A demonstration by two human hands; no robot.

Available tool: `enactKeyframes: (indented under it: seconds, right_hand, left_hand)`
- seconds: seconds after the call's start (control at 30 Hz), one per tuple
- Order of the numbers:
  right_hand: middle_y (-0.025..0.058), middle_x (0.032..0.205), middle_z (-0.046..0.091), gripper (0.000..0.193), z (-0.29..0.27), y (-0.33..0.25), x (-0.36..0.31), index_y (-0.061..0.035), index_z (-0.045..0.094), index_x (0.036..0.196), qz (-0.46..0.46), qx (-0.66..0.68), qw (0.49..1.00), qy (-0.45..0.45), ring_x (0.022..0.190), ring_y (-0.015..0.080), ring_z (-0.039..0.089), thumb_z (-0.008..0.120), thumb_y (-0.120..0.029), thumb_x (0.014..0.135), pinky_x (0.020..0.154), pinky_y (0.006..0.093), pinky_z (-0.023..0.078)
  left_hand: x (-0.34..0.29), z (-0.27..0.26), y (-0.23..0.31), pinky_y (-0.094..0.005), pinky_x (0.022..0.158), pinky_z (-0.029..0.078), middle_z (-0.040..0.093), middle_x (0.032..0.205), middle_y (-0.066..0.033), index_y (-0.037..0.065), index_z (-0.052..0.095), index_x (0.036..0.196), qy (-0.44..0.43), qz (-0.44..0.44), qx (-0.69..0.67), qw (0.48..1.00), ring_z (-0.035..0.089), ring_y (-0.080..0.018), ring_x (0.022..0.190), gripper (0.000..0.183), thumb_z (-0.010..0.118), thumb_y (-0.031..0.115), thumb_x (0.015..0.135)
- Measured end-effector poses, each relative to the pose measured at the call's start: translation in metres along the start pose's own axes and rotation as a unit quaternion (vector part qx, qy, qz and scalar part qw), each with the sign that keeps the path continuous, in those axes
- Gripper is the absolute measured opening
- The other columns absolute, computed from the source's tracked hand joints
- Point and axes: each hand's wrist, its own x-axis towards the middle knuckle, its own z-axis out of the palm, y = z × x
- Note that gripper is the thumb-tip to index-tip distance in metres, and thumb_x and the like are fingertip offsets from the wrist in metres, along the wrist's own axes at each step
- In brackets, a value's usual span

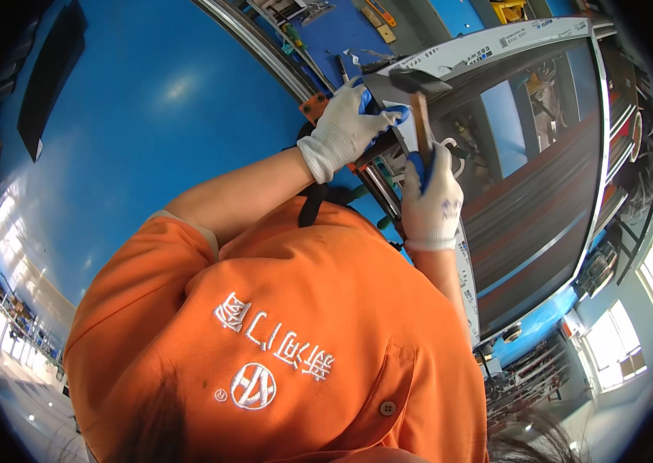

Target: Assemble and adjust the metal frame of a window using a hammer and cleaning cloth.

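Observation:
A large framed window screen (531, 204) with dark see-through mesh and white printed film on its frame lies at the right. My left hand (342, 131), in a white glove with blue palm and fingertips, is closed on the frame's near-left corner. Part of its grip is hidden, so a small piece under the fingers cannot be ruled out. In my right hand (433, 199), gloved the same way, is the wooden handle of a hammer (422, 123). The dark hammer head is over the frame's corner, close to my left fingertips; whether it touches cannot be told.
A wide blue tabletop (180, 131) stretches to the left, with a long dark strip (52, 73) on it. A metal rail (276, 50) runs along its edge. Beyond the frame are a utility knife (379, 11) and other hand tools. An orange bracket (313, 106) sits by my left wrist.

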Motion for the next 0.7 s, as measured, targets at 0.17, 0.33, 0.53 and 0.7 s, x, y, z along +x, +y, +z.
enactKeyframes:
  seconds: [0.17, 0.33, 0.53, 0.7]
  right_hand:
    - [0.0169, 0.088, 0.07, 0.035, -0.003, -0.001, 0.005, -0.0035, 0.056, 0.119, -0.006, -0.024, 1.0, -0.017, 0.068, 0.0312, 0.066, 0.062, -0.008, 0.085, 0.062, 0.0356, 0.052]
    - [0.0167, 0.088, 0.069, 0.034, 0.001, 0.0, 0.004, -0.0031, 0.055, 0.118, 0.037, -0.092, 0.993, -0.056, 0.067, 0.0296, 0.066, 0.061, -0.008, 0.086, 0.062, 0.0348, 0.051]
    - [0.0162, 0.086, 0.069, 0.032, -0.003, 0.013, -0.007, -0.0028, 0.054, 0.117, 0.031, 0.008, 0.999, -0.009, 0.064, 0.0283, 0.064, 0.061, -0.009, 0.087, 0.06, 0.0338, 0.05]
    - [0.016, 0.085, 0.069, 0.032, -0.012, 0.006, 0.0, -0.0025, 0.053, 0.118, 0.058, 0.011, 0.998, -0.02, 0.063, 0.028, 0.063, 0.061, -0.01, 0.088, 0.059, 0.0334, 0.05]
  left_hand:
    - [0.005, -0.001, -0.01, -0.0269, 0.073, 0.051, 0.065, 0.087, -0.0058, 0.002, 0.063, 0.102, -0.001, -0.042, -0.021, 0.999, 0.059, -0.0164, 0.071, 0.031, 0.075, 0.022, 0.082]
    - [0.007, 0.0, -0.015, -0.0253, 0.069, 0.05, 0.065, 0.087, -0.0059, 0.002, 0.062, 0.105, 0.004, 0.054, -0.004, 0.999, 0.059, -0.0145, 0.07, 0.032, 0.075, 0.02, 0.082]
    - [0.004, -0.014, -0.009, -0.0218, 0.065, 0.049, 0.065, 0.085, -0.0043, 0.002, 0.063, 0.102, -0.065, 0.018, -0.115, 0.991, 0.056, -0.0104, 0.069, 0.03, 0.076, 0.021, 0.082]
    - [-0.001, -0.01, 0.002, -0.0196, 0.061, 0.047, 0.064, 0.083, -0.0029, 0.001, 0.065, 0.099, -0.047, -0.012, -0.162, 0.986, 0.053, -0.0078, 0.066, 0.024, 0.074, 0.018, 0.084]
